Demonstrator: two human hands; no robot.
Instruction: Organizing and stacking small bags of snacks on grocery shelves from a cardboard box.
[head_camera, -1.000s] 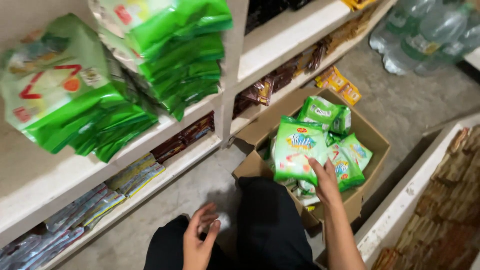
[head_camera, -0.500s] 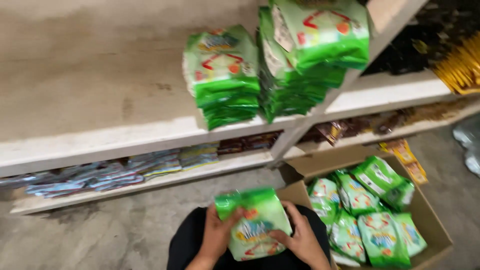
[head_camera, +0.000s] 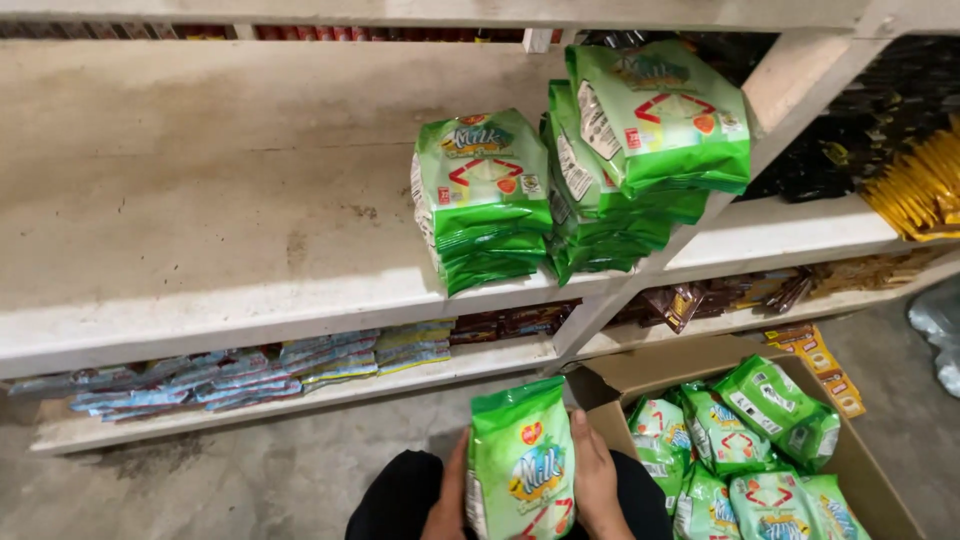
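Left hand (head_camera: 447, 505): clasps left edge of green snack packet (head_camera: 520, 465), held upright.
Right hand (head_camera: 594, 480): grips packet's right edge.
Cardboard box (head_camera: 640, 368): just right, holding more green packets.
Shelf (head_camera: 200, 290): two stacks of green packets (head_camera: 580, 170) above.

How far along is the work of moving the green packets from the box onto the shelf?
Done: two stacks of green packets already lie on the shelf. In hand: the left hand and right hand hold one green packet upright between them. Left: several more packets remain in the cardboard box, and much of the shelf is bare.
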